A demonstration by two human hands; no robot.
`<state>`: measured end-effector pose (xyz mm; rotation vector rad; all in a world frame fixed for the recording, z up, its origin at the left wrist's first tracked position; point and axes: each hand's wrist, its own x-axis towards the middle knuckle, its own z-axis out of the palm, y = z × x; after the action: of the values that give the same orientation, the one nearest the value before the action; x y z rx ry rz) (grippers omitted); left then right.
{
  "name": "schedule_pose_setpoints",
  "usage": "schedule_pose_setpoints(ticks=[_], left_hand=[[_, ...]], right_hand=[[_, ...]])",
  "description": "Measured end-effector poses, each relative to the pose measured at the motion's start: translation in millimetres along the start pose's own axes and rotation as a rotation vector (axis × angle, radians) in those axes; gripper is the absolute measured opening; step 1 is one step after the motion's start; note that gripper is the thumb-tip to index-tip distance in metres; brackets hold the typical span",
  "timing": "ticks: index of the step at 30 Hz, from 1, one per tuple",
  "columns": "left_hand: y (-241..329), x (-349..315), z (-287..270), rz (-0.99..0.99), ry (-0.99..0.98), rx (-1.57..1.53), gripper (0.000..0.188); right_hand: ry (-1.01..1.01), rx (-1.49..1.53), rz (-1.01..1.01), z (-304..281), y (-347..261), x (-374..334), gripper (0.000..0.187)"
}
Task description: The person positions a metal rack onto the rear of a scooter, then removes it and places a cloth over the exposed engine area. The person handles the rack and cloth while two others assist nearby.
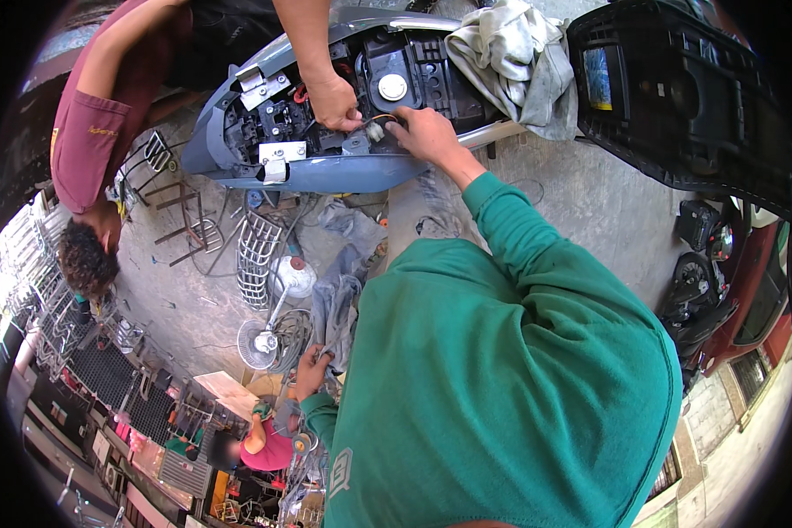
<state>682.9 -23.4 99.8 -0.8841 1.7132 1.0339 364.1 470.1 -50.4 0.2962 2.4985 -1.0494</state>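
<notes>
The right hand [427, 134], on a green-sleeved arm reaching to the far side of the scene, has its fingers closed in a pinch on a small grey connector [375, 131] with orange wires [385, 117] running from it. The connector sits at the fingertips, just left of the hand, inside the opened rear body of a blue-grey scooter [326, 172] that lies across the far part of the scene. A co-worker's hand [334, 101], coming down from the far edge, touches the same spot from the left, so the connector lies between the two hands, each touching it or just beside it. That co-worker wears a maroon shirt [88, 132] and bends over the scooter's left end.

The left hand [311, 371] hangs low on the near left, close to the person's green shirt [502, 387], its fingers curled shut around a grey rag [339, 308] that trails up from the hand.

A round white cap [392, 87] sits in the scooter's compartment, just beyond the connector. A crumpled pale cloth [515, 57] lies over the frame to the right of the hands, and the lifted black seat [678, 97] stands farther right. On the concrete floor [572, 194], left of the person, lie a small fan [260, 343] and wire grilles [257, 255].
</notes>
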Motion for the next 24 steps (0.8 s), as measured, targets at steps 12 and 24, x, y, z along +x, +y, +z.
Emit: schedule_pose_setpoints(ticks=[12, 24], left_hand=[[2.5, 2.9, -0.1, 0.132, 0.032, 0.084, 0.022], [39.4, -32.3, -6.7, 0.336, 0.181, 0.37, 0.028]], right_hand=[[0.039, -0.155, -0.072, -3.0, 5.2, -0.2, 0.035], [0.078, 0.183, -0.203, 21.2, -22.8, -84.9, 0.025]])
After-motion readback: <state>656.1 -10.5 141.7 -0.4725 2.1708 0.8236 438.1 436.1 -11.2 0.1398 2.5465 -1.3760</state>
